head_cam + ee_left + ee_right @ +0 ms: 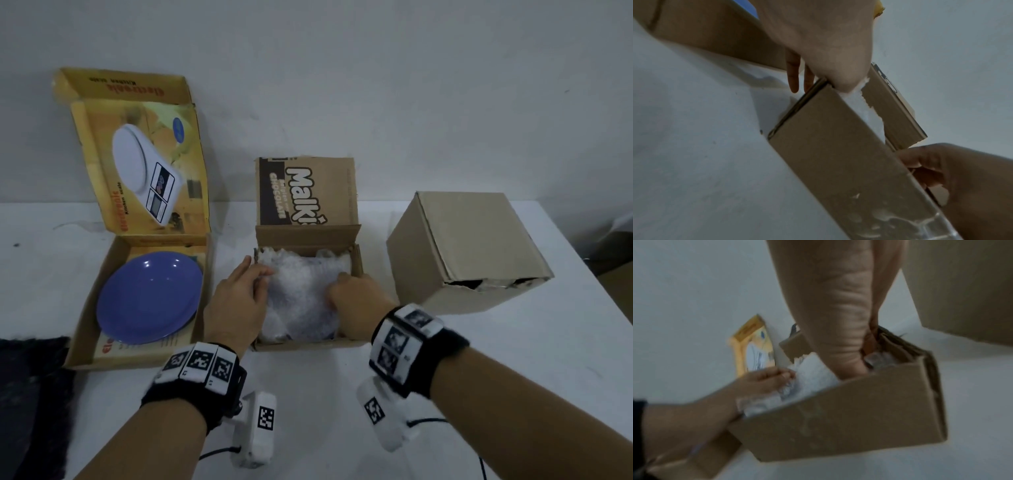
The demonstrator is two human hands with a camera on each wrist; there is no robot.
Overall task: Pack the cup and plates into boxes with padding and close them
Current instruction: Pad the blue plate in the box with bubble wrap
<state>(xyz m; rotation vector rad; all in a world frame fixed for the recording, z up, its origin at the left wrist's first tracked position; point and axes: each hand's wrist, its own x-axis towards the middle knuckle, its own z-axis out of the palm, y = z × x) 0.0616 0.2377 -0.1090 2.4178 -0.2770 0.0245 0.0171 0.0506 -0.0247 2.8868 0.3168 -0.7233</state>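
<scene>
A brown Malkist cardboard box (308, 344) stands open in the middle of the table, filled with crumpled bubble wrap (301, 298). What lies under the wrap is hidden. My left hand (262, 275) pinches the wrap at the box's left wall. My right hand (337, 291) has its fingers curled into the wrap on the right side. In the right wrist view the left hand (774, 376) grips the bubble wrap (813, 376) above the box (849, 415). A purple plate (150, 298) lies in the open yellow scale box (82, 329) at the left. No cup shows.
A closed plain cardboard box (469, 250) stands right of the middle box. The yellow box's lid (144, 164) leans up against the wall. A dark fuzzy cloth (30, 394) lies at the table's front left. The white table (496, 359) runs to an edge at the right.
</scene>
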